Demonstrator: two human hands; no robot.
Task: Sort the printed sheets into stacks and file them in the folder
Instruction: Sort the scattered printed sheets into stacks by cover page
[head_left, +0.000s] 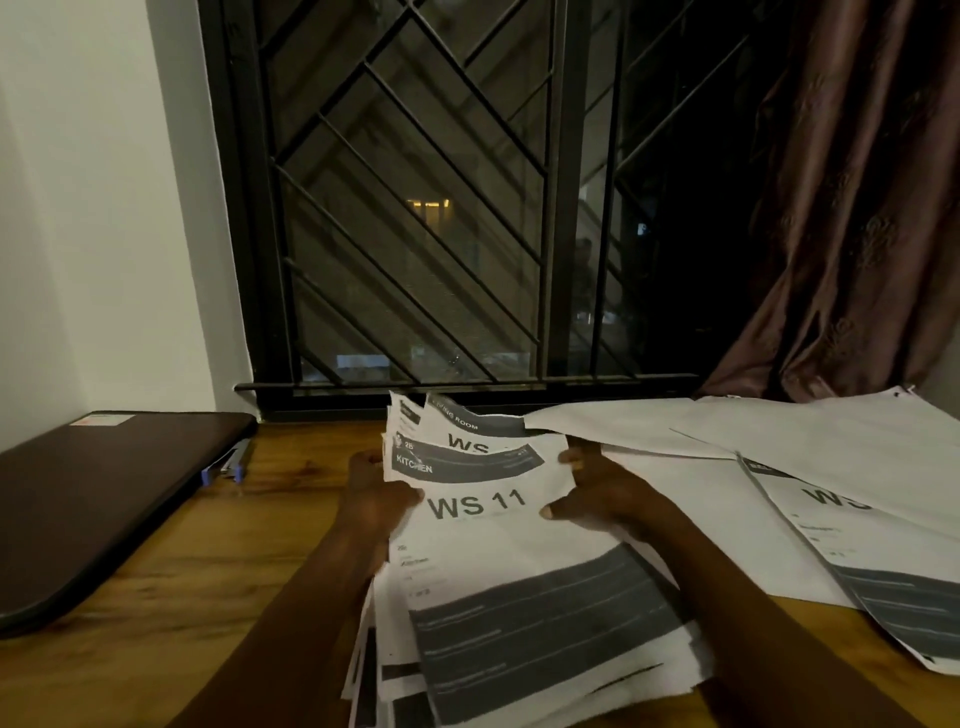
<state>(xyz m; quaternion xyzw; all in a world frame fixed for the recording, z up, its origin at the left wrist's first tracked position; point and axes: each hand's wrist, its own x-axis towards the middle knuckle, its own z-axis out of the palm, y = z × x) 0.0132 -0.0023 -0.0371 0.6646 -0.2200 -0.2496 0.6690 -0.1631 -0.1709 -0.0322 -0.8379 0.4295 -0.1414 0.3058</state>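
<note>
The printed sheets (498, 571) lie in a bundle on the table (208, 561), long axis running 6 to 12 o'clock. Left hand (374, 499) pinches the 9 o'clock edge, right hand (597, 493) the 3 o'clock edge; sorted sheets (727, 499) lie toward 2 o'clock, nearer the right grip.

Wooden table (218, 571): folder (104, 499), printed sheets (727, 499).

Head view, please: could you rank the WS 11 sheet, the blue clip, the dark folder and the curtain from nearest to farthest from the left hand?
From the left hand:
1. WS 11 sheet, held in it.
2. Blue clip, just left.
3. Dark folder, farther left.
4. Curtain, far right.
</note>
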